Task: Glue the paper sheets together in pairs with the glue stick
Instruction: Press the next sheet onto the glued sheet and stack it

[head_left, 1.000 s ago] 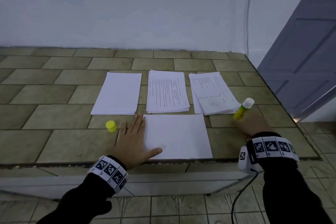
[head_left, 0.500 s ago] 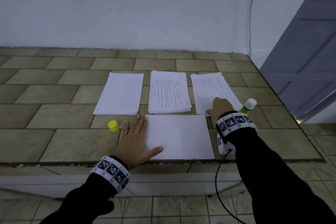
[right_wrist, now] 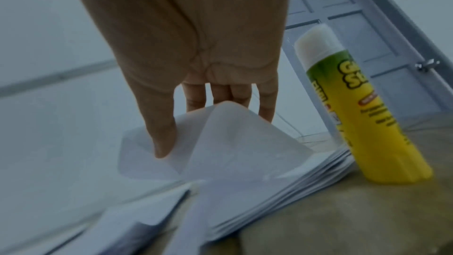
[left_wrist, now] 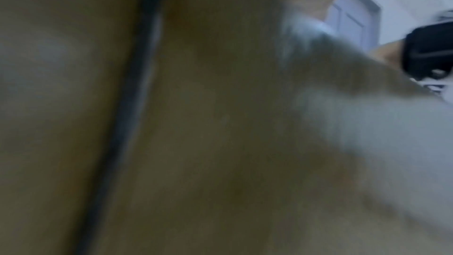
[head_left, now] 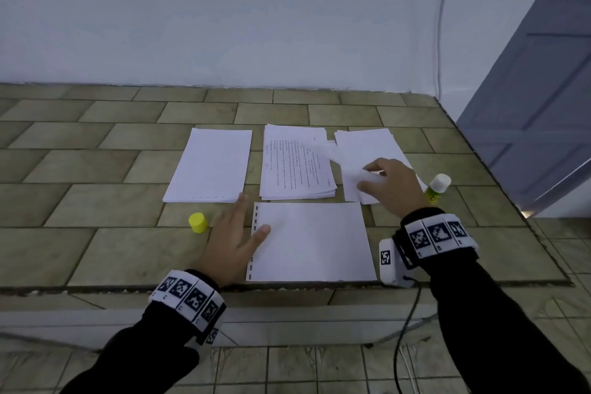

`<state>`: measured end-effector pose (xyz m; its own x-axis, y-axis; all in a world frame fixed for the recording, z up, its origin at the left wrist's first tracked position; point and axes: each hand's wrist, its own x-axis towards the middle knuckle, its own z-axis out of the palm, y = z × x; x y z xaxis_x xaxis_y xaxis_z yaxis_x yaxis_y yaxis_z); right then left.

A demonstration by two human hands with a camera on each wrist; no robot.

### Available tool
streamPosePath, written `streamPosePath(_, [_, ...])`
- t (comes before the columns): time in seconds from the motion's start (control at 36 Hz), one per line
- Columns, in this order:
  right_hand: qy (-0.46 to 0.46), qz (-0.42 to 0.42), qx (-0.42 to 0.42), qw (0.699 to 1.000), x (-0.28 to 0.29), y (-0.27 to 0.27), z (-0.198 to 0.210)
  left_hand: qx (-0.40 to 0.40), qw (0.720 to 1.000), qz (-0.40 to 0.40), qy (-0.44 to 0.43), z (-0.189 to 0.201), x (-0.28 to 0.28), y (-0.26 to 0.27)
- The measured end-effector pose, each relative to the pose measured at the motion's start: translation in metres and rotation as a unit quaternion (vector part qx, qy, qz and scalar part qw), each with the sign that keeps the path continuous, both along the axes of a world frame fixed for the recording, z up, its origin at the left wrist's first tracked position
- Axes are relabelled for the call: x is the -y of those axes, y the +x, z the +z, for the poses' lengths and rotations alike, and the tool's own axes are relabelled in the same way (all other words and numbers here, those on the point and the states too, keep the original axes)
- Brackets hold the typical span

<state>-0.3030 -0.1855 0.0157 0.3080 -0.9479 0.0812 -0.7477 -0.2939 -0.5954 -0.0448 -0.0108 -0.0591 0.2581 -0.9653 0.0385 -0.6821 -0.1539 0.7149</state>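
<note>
Your right hand [head_left: 391, 185], having left the uncapped glue stick [head_left: 437, 189] standing beside it, now pinches a top sheet [head_left: 348, 158] for pairing; left hand [head_left: 232, 240], spread, presses the glued sheet [head_left: 315, 243].

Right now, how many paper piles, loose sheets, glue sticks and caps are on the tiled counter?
White paper piles: 3
Loose white sheets: 2
Yellow-green glue stick: 1
Yellow round cap: 1
Total: 7
</note>
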Motion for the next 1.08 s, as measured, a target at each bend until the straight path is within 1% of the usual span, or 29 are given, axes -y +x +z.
streamPosePath(0.06, [-0.012,0.036,0.054,0.998,-0.015,-0.002,0.006,-0.048,0.998,0.024,-0.039,0.004,0.002,-0.002])
streamPosePath(0.11, [-0.029,0.073,0.09,0.993,-0.026,-0.006,0.007,-0.094,0.992,0.044,-0.069,0.012,0.004,-0.004])
streamPosePath(0.17, [-0.028,0.108,0.095,0.989,-0.034,-0.011,0.003,-0.16,0.982,0.06,-0.076,0.026,0.007,-0.006])
streamPosePath(0.19, [-0.024,0.125,0.093,0.987,-0.037,-0.012,0.0,-0.208,0.973,0.065,-0.076,0.031,0.009,-0.007])
streamPosePath(0.22, [-0.019,0.14,0.092,0.986,-0.04,-0.013,-0.003,-0.258,0.962,0.065,-0.069,0.037,0.011,-0.009])
streamPosePath(0.25, [-0.014,0.149,0.092,0.984,-0.043,-0.014,-0.005,-0.291,0.953,0.067,-0.057,0.041,0.014,-0.008])
streamPosePath(0.31, [-0.004,0.162,0.089,0.983,-0.048,-0.015,-0.007,-0.312,0.947,0.069,-0.019,0.044,0.02,-0.005])
streamPosePath(0.39, [0.025,0.166,0.082,0.982,-0.053,-0.019,-0.012,-0.343,0.936,0.082,0.013,0.046,0.022,-0.003])
streamPosePath(0.44, [0.05,0.163,0.086,0.982,-0.056,-0.022,-0.015,-0.341,0.938,0.052,0.025,0.046,0.022,-0.002])
streamPosePath(0.5, [0.089,0.15,0.114,0.978,-0.058,-0.024,-0.016,-0.318,0.947,0.023,0.028,0.044,0.019,-0.001])
streamPosePath(0.58, [0.139,0.128,0.154,0.97,-0.061,-0.028,-0.018,-0.301,0.953,0.017,0.023,0.041,0.014,0.003])
streamPosePath(0.69, [0.186,0.134,0.195,0.954,-0.058,-0.035,-0.021,-0.285,0.958,0.02,0.032,0.037,0.011,0.004])
streamPosePath(0.83, [0.191,0.099,0.178,0.96,-0.055,-0.039,-0.023,-0.269,0.962,0.016,0.036,0.036,0.01,0.003])
streamPosePath(0.94, [0.263,0.092,0.183,0.943,-0.055,-0.041,-0.021,-0.278,0.96,0.034,0.029,0.036,0.009,0.006])
streamPosePath(1.0, [0.282,0.098,0.186,0.936,-0.056,-0.042,-0.021,-0.289,0.956,0.037,0.027,0.036,0.008,0.007])
streamPosePath(1.03, [0.274,0.102,0.18,0.939,-0.056,-0.042,-0.021,-0.287,0.957,0.034,0.026,0.035,0.008,0.007])
streamPosePath(1.08, [0.232,0.109,0.143,0.956,-0.057,-0.041,-0.021,-0.257,0.966,0.028,0.028,0.033,0.007,0.008])
